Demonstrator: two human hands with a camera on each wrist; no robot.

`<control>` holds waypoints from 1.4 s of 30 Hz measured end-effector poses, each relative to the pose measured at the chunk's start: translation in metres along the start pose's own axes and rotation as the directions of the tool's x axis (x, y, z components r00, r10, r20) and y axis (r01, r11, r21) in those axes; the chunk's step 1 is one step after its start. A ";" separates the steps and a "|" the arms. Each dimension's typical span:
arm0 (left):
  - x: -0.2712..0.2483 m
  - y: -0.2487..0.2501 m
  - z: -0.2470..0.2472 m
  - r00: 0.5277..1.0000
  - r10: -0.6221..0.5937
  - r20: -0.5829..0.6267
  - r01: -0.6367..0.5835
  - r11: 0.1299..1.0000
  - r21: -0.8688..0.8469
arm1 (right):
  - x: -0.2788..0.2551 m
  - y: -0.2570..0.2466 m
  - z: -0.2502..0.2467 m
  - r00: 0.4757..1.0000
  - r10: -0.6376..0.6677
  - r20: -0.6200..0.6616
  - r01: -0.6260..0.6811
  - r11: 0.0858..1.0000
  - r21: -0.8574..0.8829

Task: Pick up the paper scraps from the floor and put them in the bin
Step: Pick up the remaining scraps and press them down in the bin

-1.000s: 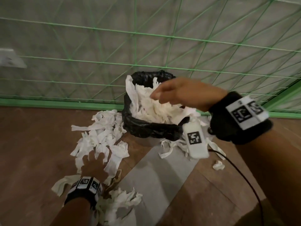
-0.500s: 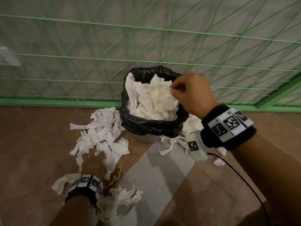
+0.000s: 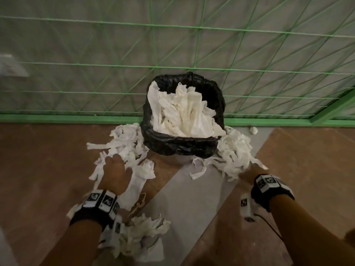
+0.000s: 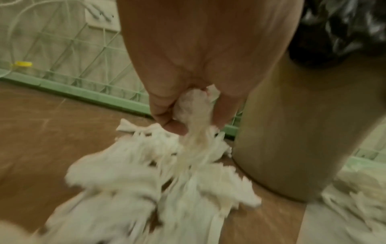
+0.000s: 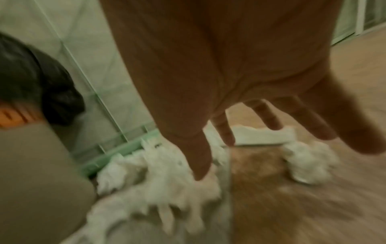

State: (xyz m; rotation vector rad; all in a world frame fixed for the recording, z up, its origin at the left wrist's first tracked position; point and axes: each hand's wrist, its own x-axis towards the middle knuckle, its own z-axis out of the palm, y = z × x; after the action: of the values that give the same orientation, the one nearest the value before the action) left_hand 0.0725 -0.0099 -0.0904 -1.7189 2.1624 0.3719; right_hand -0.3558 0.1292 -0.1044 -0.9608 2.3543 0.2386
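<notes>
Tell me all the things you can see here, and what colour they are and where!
bin: one, lined with a black bag, by the fence, heaped with white paper
paper scraps in the bin: many, white, piled above the rim
paper scraps left of the bin: a pile, white, on the floor
paper scraps right of the bin: a pile, white, on the floor
paper scraps near the left wrist: a pile, white, on the floor
small scrap: one, white, by the fence base
fence: one, green mesh, behind the bin
floor: brown with a grey strip
left hand: fingers gripping scraps from the left pile
right hand: fingers spread, reaching onto the right pile
wristbands: two, black with white markers
</notes>
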 end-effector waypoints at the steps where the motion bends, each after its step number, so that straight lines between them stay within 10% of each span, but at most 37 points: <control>1: -0.010 0.008 -0.019 1.000 -0.005 -0.030 0.004 1.000 -0.031 | 0.006 0.009 0.020 0.998 -0.034 -0.050 0.034 0.999 -0.007; 7: -0.006 0.000 -0.106 0.979 0.112 -0.172 -0.129 0.987 -0.092 | -0.032 -0.036 0.037 0.977 0.197 -0.077 -0.190 0.977 0.096; 13: -0.038 0.036 -0.226 0.932 0.084 -0.352 -0.304 0.710 -0.635 | -0.033 -0.074 0.044 0.985 -0.010 -0.175 0.005 1.000 -0.030; 17: -0.037 0.069 -0.271 0.808 0.132 -0.574 -0.522 0.613 -0.594 | -0.032 -0.074 0.044 0.991 -0.050 -0.127 0.055 0.998 0.037; 20: -0.029 0.099 -0.281 0.800 0.205 -0.563 -0.571 0.546 -0.612 | -0.016 -0.053 0.036 0.993 -0.114 -0.035 0.112 0.992 -0.057; 24: -0.017 0.124 -0.243 0.804 0.353 -0.479 -0.557 0.729 -0.398 | -0.042 -0.054 -0.043 0.994 -0.034 0.102 0.029 0.999 0.044; 27: -0.008 0.135 -0.204 0.874 0.346 -0.340 -0.454 0.831 -0.321 | -0.057 -0.058 -0.124 0.990 0.003 -0.141 0.035 0.964 0.262; 34: 0.006 0.143 -0.185 0.915 0.403 -0.016 -0.404 0.915 -0.018 | -0.120 -0.094 -0.261 0.856 -0.111 -0.506 0.411 0.740 0.533; 42: -0.012 0.114 -0.212 0.778 0.170 -0.605 -0.545 0.663 -0.514 | -0.168 -0.164 -0.307 0.596 -0.427 -0.680 0.773 0.534 0.343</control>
State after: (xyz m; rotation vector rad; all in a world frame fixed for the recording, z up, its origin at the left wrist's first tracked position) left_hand -0.0593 -0.0610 0.1045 -1.8352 3.0817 1.0244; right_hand -0.2839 -0.0047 0.2511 -1.5735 2.0442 -1.1781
